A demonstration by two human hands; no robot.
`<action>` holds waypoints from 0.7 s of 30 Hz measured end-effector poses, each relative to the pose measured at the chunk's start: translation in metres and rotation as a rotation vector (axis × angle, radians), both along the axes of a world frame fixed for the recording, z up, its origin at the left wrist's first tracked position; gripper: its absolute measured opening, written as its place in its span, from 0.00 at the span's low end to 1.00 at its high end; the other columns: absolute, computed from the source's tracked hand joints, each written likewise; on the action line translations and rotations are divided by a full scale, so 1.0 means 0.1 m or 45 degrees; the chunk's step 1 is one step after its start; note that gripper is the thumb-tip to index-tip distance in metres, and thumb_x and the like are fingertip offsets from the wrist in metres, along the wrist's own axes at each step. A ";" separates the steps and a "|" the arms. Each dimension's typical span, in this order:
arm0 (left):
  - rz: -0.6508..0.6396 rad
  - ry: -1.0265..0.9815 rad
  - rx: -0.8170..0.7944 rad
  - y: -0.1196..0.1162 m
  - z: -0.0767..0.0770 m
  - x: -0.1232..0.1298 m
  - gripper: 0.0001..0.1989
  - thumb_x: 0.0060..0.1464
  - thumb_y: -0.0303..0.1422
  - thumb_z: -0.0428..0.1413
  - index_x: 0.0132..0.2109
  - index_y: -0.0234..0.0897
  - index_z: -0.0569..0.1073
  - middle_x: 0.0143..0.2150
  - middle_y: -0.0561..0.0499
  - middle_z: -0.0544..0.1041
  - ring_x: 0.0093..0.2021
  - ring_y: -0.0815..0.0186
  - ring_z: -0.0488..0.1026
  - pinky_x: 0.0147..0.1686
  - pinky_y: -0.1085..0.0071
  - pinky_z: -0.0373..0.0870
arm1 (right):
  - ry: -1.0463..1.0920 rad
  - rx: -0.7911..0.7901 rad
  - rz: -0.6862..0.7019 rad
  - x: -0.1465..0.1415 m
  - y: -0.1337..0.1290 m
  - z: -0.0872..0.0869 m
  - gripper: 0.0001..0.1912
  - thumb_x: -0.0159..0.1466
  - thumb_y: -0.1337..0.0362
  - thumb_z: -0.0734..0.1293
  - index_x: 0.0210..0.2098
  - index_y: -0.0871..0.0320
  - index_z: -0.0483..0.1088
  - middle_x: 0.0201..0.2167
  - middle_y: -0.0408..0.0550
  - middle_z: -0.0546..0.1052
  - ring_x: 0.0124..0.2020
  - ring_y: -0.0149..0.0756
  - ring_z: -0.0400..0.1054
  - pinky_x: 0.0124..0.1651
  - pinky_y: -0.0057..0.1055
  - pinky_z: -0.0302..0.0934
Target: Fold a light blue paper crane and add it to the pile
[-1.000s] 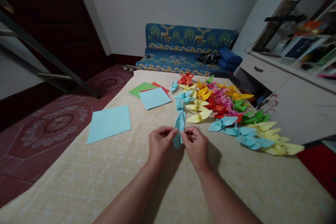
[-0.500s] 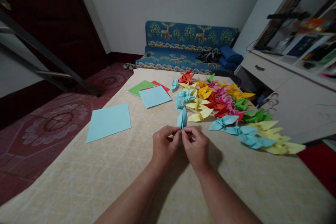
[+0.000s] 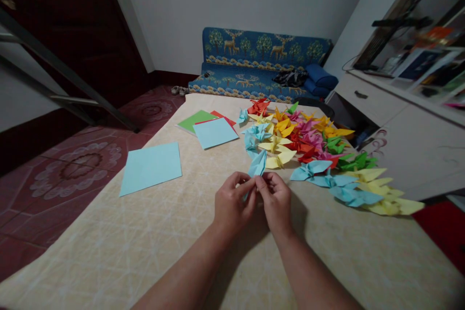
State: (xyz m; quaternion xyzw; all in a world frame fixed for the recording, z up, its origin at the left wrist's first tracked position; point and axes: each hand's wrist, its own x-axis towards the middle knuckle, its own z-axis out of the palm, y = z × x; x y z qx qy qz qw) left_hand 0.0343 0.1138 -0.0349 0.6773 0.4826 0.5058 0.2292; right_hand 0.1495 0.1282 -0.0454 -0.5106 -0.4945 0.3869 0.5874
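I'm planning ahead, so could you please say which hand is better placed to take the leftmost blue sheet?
Probably the left hand: it's nearer the sheet than the right hand, though both hold folded paper.

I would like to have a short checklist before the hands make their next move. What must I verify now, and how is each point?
1. Left hand has a grip on the folded blue paper: ok.
2. Right hand holds the same paper: ok.
3. Folds under the fingers are neat: cannot tell, the fingers cover them.
4. Free room just beyond the held paper: not ok, a pale yellow folded piece lies close.
5. Large blue sheet at the left lies flat, apart from both hands: ok.
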 end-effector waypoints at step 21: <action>-0.058 -0.644 -0.562 0.14 0.02 -0.07 0.19 0.43 0.38 0.66 0.42 0.33 0.80 0.38 0.41 0.81 0.30 0.62 0.76 0.29 0.70 0.71 | -0.008 0.001 0.089 0.05 0.07 -0.06 0.07 0.59 0.60 0.66 0.29 0.57 0.67 0.24 0.43 0.72 0.26 0.33 0.66 0.29 0.27 0.60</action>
